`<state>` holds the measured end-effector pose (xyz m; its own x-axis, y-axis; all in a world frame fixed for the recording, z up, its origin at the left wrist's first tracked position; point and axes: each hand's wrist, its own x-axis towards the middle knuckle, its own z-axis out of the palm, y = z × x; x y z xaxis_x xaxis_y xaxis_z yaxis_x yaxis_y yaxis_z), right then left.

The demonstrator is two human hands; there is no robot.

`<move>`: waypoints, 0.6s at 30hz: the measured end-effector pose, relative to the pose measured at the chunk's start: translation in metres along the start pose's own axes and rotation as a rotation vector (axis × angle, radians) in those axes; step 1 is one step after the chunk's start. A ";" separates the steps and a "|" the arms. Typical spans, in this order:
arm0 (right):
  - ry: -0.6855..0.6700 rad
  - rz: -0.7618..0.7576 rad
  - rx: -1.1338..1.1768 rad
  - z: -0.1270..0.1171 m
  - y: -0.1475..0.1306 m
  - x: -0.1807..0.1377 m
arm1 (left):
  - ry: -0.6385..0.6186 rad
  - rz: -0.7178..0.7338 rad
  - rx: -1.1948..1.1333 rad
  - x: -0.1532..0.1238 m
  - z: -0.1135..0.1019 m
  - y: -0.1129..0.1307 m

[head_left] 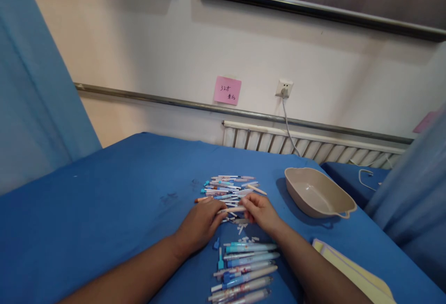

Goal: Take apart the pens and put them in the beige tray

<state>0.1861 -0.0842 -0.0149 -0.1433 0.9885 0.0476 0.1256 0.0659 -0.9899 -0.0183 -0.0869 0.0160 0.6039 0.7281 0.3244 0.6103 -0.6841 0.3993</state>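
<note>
On the blue table lies a scattered pile of pen parts beyond my hands. My left hand and my right hand meet over it, fingers pinched together on a thin pale pen piece held between them. Closer to me, between my forearms, a row of several assembled pens lies side by side, with small blue caps and white bits next to them.
A beige oval dish stands to the right of the pile. A yellow pad lies at the near right. Behind the table are a wall with a radiator, a socket with cable and a pink note. Blue curtains hang left and right.
</note>
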 end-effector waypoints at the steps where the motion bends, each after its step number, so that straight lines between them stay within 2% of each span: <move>1: 0.020 -0.005 -0.027 0.000 0.000 0.000 | 0.008 -0.001 -0.003 0.000 0.000 0.000; 5: 0.189 -0.103 -0.023 -0.010 -0.002 0.003 | 0.027 -0.041 -0.034 0.001 -0.001 -0.003; 14: 0.383 -0.110 0.027 -0.047 -0.002 0.007 | 0.020 -0.103 -0.039 0.002 -0.002 -0.007; 16: 0.337 -0.112 0.021 -0.048 -0.002 0.006 | 0.026 -0.110 -0.039 0.002 -0.002 -0.007; 18: 0.179 -0.091 -0.011 -0.045 -0.002 0.004 | 0.034 -0.119 -0.031 0.002 -0.002 -0.008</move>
<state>0.2292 -0.0740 -0.0069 0.0218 0.9867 0.1611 0.1310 0.1570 -0.9789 -0.0224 -0.0800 0.0151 0.5104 0.8052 0.3018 0.6598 -0.5918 0.4631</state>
